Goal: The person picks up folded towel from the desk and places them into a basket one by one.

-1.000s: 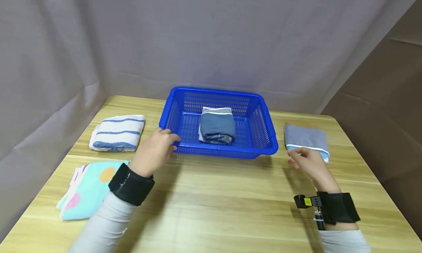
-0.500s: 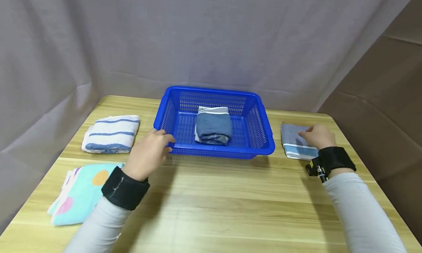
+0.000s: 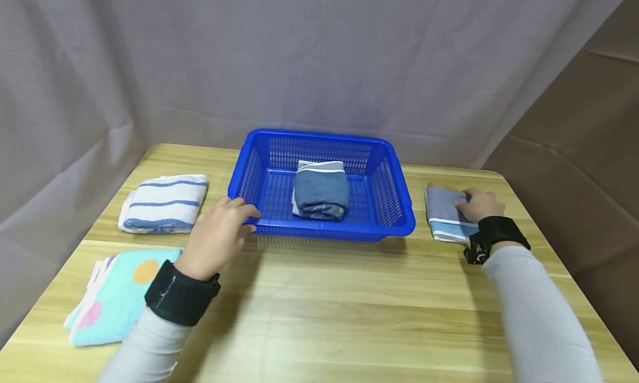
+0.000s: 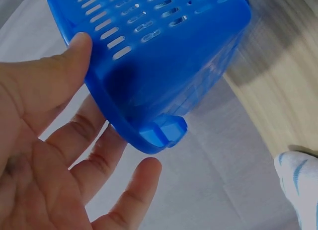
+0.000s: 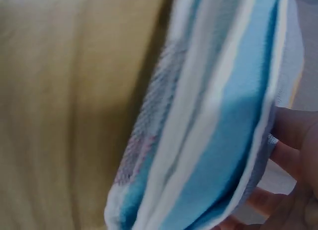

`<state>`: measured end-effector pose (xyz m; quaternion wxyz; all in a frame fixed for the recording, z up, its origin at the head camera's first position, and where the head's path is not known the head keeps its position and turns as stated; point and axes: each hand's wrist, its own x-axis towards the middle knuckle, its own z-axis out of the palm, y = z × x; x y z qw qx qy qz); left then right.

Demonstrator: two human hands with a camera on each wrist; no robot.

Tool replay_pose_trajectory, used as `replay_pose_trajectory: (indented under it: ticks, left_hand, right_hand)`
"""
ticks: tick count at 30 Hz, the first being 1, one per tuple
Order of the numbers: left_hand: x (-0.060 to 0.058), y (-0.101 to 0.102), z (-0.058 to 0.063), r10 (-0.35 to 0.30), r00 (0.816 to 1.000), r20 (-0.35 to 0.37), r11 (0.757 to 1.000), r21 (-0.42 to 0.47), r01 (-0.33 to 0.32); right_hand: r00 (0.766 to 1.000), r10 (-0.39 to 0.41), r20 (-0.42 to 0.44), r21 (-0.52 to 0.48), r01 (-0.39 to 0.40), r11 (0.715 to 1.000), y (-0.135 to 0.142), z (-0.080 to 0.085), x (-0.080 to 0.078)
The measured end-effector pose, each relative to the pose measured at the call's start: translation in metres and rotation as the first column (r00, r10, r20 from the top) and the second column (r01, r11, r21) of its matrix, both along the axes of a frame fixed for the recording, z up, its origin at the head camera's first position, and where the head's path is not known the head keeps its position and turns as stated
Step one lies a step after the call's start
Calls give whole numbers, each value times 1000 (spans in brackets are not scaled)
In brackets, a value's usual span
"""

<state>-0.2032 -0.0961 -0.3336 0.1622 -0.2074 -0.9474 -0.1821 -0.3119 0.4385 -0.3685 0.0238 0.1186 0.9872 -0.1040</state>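
Note:
My left hand (image 3: 217, 236) grips the front left corner of a blue plastic basket (image 3: 329, 225). In the left wrist view, the thumb (image 4: 79, 51) lies on one side of its rim and fingers lie behind it. A folded dark grey-blue towel (image 3: 321, 189) sits inside the basket. At the right, my right hand (image 3: 481, 206) holds the right part of a folded grey towel (image 3: 444, 202) with a light blue, white-edged band. The right wrist view shows the thumb and fingers at its grey upper face, its layered edge (image 5: 218, 120) facing the camera; the fingertips are partly hidden.
On the left lie a folded white towel (image 3: 167, 200) with blue stripes and, nearer, a turquoise towel (image 3: 125, 288) with coloured dots. All stand on a wooden table (image 3: 329, 316). A grey curtain (image 3: 319, 55) hangs behind its back edge.
My right hand has moved forward from the front edge of the grey towel onto its right part. The left hand stays on the basket corner. The view has shifted slightly.

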Motion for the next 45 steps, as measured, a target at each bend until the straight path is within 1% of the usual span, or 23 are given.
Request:
replay_pose_trajectory:
  ticks: [3, 6, 10, 14, 17, 20, 22, 25, 29, 33, 39, 42, 45]
  left_hand:
    - [2, -2, -1, 8, 1000, 7, 1000, 12, -8]
    - [3, -2, -1, 13, 1000, 10, 1000, 16, -13]
    - [5, -3, -2, 9, 1000, 15, 1000, 18, -9]
    - [7, -4, -3, 9, 1000, 20, 1000, 30, -10]
    - [7, -5, -4, 14, 1000, 21, 999, 37, -15]
    - [7, -7, -3, 16, 1000, 23, 999, 36, -17]
    - [5, -8, -2, 15, 1000, 23, 999, 34, -16]
    - [3, -9, 0, 16, 1000, 24, 999, 34, -17]
    - [3, -8, 0, 17, 1000, 26, 999, 43, -18]
    - [2, -6, -2, 10, 1000, 28, 999, 49, -11]
    - [0, -3, -2, 14, 1000, 18, 999, 50, -15]
    - [0, -2, -3, 17, 1000, 23, 999, 47, -18]
    - [1, 0, -3, 18, 999, 31, 999, 47, -19]
  right_hand:
    - [999, 43, 3, 7, -43, 999, -4, 1, 9]
    - [996, 83, 21, -3, -83, 997, -13, 8, 25]
    - [989, 144, 34, -7, -144, 990, -29, 10, 56]
    - [980, 199, -7, 26, -198, 980, -48, 6, 90]
    - [978, 205, -45, 40, -203, 978, -65, 1, 113]
    - [980, 188, -73, 38, -185, 982, -85, -4, 136]
    - [982, 171, -80, 28, -169, 985, -101, -6, 149]
    - [983, 167, -72, 14, -167, 986, -125, -6, 164]
    - [980, 198, -23, -16, -198, 980, -158, -3, 180]
    - [970, 243, 20, -91, -241, 966, -191, -1, 192]
    - [942, 334, -24, -189, -333, 924, -234, -3, 200]
    - [931, 363, -41, -213, -363, 907, -254, -4, 200]
    - [914, 400, -64, -228, -403, 886, -272, -4, 198]
